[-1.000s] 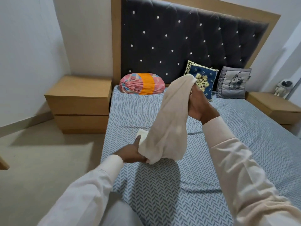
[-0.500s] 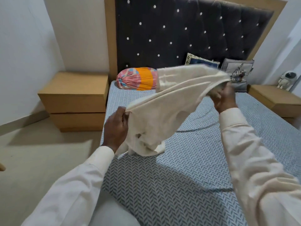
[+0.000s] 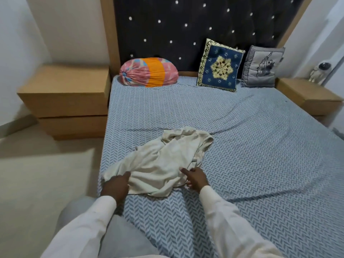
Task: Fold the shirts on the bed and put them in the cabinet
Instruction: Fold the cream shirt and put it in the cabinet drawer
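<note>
I see the soft, crumpled cream shirt (image 3: 163, 162), held aloft half a second ago, now heaped on the herringbone-weave blue bed (image 3: 251, 146) near its left side, left hand (image 3: 115, 188) gripping its near-left edge, right hand (image 3: 198, 178) pinching its near-right hem.

The crumpled cream cloth shirt (image 3: 163, 164) lies on the blue herringbone-sheeted bed (image 3: 260, 146), near its left edge. The left hand (image 3: 115, 186) holds the shirt's near-left corner, the right hand (image 3: 196, 178) its near-right edge. At the far end, left to right: pink-and-orange cylindrical bolster (image 3: 149, 72), navy embroidered square cushion (image 3: 219, 66), grey square cushion (image 3: 260, 67). A tan wooden nightstand (image 3: 65, 97) stands left of the bed, a second wooden nightstand (image 3: 307, 95) right.
</note>
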Available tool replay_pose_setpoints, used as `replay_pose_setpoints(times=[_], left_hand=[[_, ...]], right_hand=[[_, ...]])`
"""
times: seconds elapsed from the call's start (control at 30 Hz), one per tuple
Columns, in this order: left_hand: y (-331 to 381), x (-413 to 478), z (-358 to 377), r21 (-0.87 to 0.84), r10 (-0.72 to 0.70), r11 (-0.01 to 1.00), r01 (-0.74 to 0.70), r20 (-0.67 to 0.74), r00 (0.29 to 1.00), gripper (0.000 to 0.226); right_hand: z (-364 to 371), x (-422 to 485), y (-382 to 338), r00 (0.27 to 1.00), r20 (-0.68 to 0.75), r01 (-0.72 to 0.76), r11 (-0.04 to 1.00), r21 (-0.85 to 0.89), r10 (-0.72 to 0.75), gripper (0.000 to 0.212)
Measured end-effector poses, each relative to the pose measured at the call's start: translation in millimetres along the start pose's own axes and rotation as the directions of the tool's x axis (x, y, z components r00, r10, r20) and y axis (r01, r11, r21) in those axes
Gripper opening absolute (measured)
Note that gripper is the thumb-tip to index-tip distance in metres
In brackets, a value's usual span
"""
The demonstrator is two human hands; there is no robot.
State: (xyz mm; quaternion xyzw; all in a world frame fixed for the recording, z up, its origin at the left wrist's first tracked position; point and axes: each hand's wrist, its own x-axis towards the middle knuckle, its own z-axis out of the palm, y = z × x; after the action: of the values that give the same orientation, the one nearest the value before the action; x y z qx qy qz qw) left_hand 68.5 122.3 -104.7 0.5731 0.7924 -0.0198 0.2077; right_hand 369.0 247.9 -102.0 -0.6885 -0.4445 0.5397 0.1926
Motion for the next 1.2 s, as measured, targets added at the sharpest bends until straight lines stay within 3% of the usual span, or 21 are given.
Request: replay_pose_setpoints(times=[0.07, 0.13, 0.2, 0.27, 0.3, 0.37, 0.47, 0.53, 0.57, 0.67, 0.73, 0.8, 0.9, 0.97, 1.03, 1.1, 1.13, 1.2], left_hand=[[-3, -3, -1, -0.074, -0.005, 0.997, -0.008, -0.169, 0.986, 0.022], [-7, -1, -2, -0.107, -0.005, 0.994, -0.025, -0.271, 0.963, 0.016], [-14, 4, -3, -0.137, -0.015, 0.991, -0.007, -0.163, 0.987, 0.04], [-17, 6, -5, 0.011, 0.01, 1.0, -0.011, 0.038, 0.999, 0.08], [-17, 6, -7, 0.099, 0.012, 0.995, -0.018, 0.056, 0.998, 0.076], [-16, 5, -13, 0.107, 0.023, 0.994, -0.013, -0.097, 0.995, 0.035], [-14, 13, -31, -0.25, -0.002, 0.965, -0.086, -0.331, 0.944, 0.011], [-12, 22, -47, -0.479, -0.028, 0.866, -0.141, -0.329, 0.944, 0.005], [-10, 26, -52, -0.541, -0.021, 0.833, -0.118, -0.244, 0.97, 0.012], [6, 22, -56, -0.501, 0.105, 0.864, -0.051, 0.081, 0.991, 0.1], [25, 14, -44, -0.483, 0.178, 0.872, -0.082, 0.156, 0.972, 0.127], [44, 12, -28, -0.494, 0.214, 0.861, -0.124, 0.13, 0.968, 0.132], [77, 13, -21, -0.674, 0.197, 0.737, -0.053, 0.138, 0.971, 0.115], [92, 16, -23, -0.736, 0.163, 0.674, -0.068, 0.059, 0.985, 0.076], [97, 20, -26, -0.718, 0.099, 0.68, -0.146, -0.107, 0.989, 0.028], [96, 17, -36, -0.769, 0.104, 0.612, -0.184, -0.153, 0.983, 0.015], [97, 12, -46, -0.832, 0.125, 0.528, -0.172, -0.124, 0.984, 0.011], [103, 4, -65, -0.976, 0.151, 0.212, -0.057, -0.025, 0.988, 0.005]], right_hand=[[11, -1, -7, 0.998, -0.064, 0.019, 0.998, -0.055, -0.023, 0.049], [19, 6, -9, 0.999, -0.051, 0.007, 0.996, -0.093, -0.012, 0.034], [22, 7, -13, 0.999, 0.038, -0.013, 0.998, -0.061, 0.015, 0.017], [15, -12, -29, 0.981, 0.192, -0.007, 0.999, 0.053, -0.004, 0.008], [9, -23, -40, 0.962, 0.27, -0.001, 0.992, 0.128, -0.034, 0.013], [-7, -34, -61, 0.919, 0.364, 0.035, 0.949, 0.313, -0.154, 0.021], [-48, -28, -96, 0.885, 0.338, 0.023, 0.753, 0.657, -0.322, 0.036], [-76, -26, -119, 0.901, 0.232, 0.047, 0.616, 0.787, -0.366, 0.045], [-89, -25, -127, 0.902, 0.191, 0.054, 0.542, 0.839, -0.386, 0.041], [-101, -30, -141, 0.891, 0.149, 0.027, 0.378, 0.925, -0.43, 0.027], [-91, -39, -140, 0.87, 0.205, 0.008, 0.427, 0.904, -0.449, 0.028], [-76, -48, -136, 0.835, 0.293, -0.021, 0.505, 0.863, -0.466, 0.029], [-55, -63, -139, 0.727, 0.411, -0.052, 0.553, 0.831, -0.55, 0.027], [-47, -70, -147, 0.674, 0.449, -0.058, 0.564, 0.824, -0.587, 0.025], [-46, -78, -159, 0.637, 0.468, -0.066, 0.561, 0.825, -0.613, 0.032], [-53, -84, -170, 0.594, 0.47, -0.078, 0.535, 0.841, -0.652, 0.039], [-58, -88, -177, 0.569, 0.467, -0.071, 0.526, 0.848, -0.677, 0.041], [-68, -99, -191, 0.515, 0.451, -0.014, 0.518, 0.855, -0.729, 0.041]])
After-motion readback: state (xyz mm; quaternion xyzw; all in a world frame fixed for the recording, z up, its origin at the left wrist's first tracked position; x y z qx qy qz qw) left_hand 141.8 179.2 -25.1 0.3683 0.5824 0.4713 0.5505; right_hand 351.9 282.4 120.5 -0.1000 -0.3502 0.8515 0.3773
